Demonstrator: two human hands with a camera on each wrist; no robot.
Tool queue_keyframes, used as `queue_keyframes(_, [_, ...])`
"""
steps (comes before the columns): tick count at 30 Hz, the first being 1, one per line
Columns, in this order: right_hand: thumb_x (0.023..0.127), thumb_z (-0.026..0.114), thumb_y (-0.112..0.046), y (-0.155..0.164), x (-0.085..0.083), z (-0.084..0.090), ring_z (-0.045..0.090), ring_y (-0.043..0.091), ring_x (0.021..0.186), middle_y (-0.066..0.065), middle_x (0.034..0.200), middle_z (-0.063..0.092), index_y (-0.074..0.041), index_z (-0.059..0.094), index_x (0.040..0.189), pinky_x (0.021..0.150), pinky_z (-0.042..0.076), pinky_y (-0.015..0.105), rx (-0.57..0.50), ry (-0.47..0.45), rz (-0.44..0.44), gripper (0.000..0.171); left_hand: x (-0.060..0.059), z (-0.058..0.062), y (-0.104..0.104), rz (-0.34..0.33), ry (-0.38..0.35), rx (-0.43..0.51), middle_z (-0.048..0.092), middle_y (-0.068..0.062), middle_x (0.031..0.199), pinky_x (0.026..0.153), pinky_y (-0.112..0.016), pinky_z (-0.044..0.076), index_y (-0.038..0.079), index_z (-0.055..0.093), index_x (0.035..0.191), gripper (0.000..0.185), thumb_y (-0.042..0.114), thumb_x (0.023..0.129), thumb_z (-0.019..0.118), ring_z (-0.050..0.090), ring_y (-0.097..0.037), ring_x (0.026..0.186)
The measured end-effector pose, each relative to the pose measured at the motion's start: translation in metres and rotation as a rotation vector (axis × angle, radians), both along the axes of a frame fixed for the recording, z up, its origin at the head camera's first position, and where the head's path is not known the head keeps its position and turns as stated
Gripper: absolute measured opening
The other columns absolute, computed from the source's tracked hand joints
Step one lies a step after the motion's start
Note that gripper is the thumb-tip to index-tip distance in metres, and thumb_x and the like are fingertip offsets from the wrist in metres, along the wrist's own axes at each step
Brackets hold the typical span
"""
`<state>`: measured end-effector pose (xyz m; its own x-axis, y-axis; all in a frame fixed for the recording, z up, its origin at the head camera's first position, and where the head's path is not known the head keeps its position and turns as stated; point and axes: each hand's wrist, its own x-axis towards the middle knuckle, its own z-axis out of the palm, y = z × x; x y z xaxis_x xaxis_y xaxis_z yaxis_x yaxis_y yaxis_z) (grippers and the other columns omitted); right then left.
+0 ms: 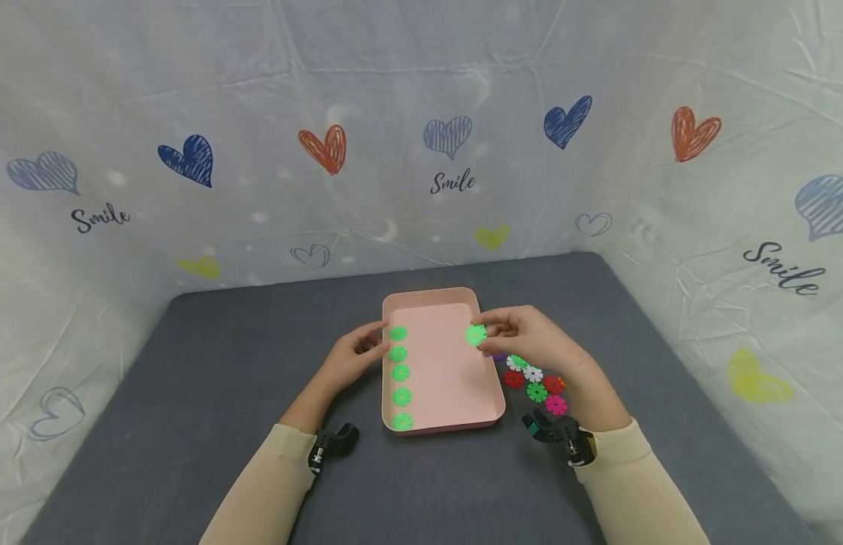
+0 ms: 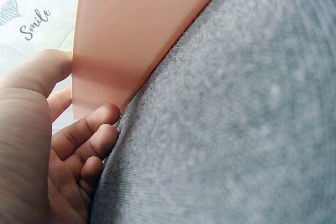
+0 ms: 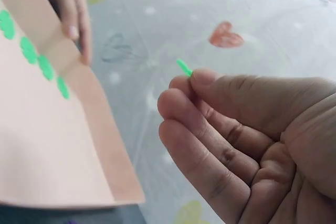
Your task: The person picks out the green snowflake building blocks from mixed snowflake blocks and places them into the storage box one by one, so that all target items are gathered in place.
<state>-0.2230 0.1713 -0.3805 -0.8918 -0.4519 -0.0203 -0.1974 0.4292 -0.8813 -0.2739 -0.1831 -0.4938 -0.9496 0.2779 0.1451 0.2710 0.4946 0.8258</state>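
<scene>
A pink tray point(image 1: 455, 412) sits on the grey table, with several green snowflake discs point(image 1: 400, 372) in a column along its left side. My left hand point(image 1: 356, 356) holds the tray's left rim point(image 2: 100, 77), thumb on the edge and fingers curled against the outer wall. My right hand point(image 1: 524, 337) hovers over the tray's right edge and pinches one green disc point(image 1: 475, 334) between thumb and fingertips; in the right wrist view only the disc's edge point(image 3: 184, 67) shows.
A pile of loose discs point(image 1: 536, 378) in white, red, green, pink and purple lies on the table right of the tray, under my right hand. A heart-printed cloth backdrop point(image 1: 421, 136) encloses the table behind and on both sides.
</scene>
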Motion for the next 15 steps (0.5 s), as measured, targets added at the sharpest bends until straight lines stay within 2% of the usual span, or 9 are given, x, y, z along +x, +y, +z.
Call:
queue_keyframes(3, [0.095,0.075,-0.008,-0.016,0.002,-0.006,0.073,0.029,0.092,0.007,0.096,0.073,-0.001,0.064,0.135,0.087,0.056,0.048,-0.021,-0.022,0.084,0.043,0.0,0.001,0.0,-0.01,0.0,-0.001,0.068,-0.007,0.109,0.075,-0.039,0.048,0.015,0.057,0.149,0.055,0.034,0.099,0.071,0.061,-0.021,0.088])
queue_keyframes(5, [0.095,0.075,-0.007,-0.026,0.002,-0.011,0.074,0.03,0.091,0.006,0.093,0.073,0.0,0.065,0.133,0.085,0.057,0.043,-0.023,-0.026,0.136,0.04,0.0,0.001,0.0,-0.015,0.0,0.001,0.068,-0.007,0.109,0.075,-0.04,0.048,0.015,0.056,0.149,0.055,0.034,0.099,0.071,0.061,-0.022,0.088])
queue_keyframes(9, [0.094,0.076,-0.008,-0.043,0.004,-0.024,0.073,0.022,0.085,0.001,0.09,0.072,-0.002,0.07,0.128,0.077,0.056,0.033,0.031,-0.012,0.192,0.035,-0.001,0.0,-0.001,-0.008,-0.001,0.003,0.068,-0.007,0.109,0.075,-0.039,0.048,0.015,0.057,0.149,0.055,0.034,0.099,0.072,0.061,-0.022,0.088])
queue_keyframes(15, [0.093,0.075,-0.004,-0.061,0.008,-0.039,0.061,0.011,0.075,-0.004,0.086,0.068,-0.005,0.075,0.119,0.07,0.05,0.027,0.151,0.031,0.281,0.027,-0.001,0.0,-0.001,-0.004,0.002,0.001,0.068,-0.007,0.108,0.075,-0.039,0.048,0.015,0.058,0.148,0.055,0.034,0.099,0.072,0.061,-0.021,0.088])
